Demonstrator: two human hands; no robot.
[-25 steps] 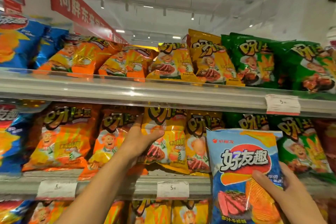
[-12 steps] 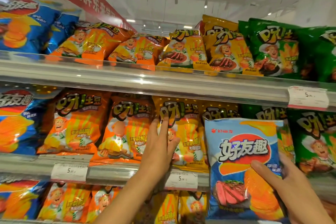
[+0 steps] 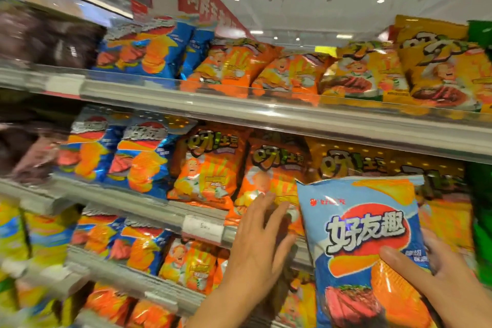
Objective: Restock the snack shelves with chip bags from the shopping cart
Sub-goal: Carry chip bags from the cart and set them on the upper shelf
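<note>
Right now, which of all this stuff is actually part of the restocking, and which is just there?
Part of the job:
- blue chip bag, gripped by the right hand
- left hand, fingers straight, at the orange bag
- matching blue bags on the middle shelf

Just there:
- yellow bags up top
- red hanging sign
- price tag

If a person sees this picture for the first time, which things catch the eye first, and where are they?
First is the light blue chip bag at lower right, held up by the right hand in front of the shelves. Beside it, the left hand reaches with straight fingers toward an orange chip bag on the middle shelf. A red hanging sign stands out at the top.
</note>
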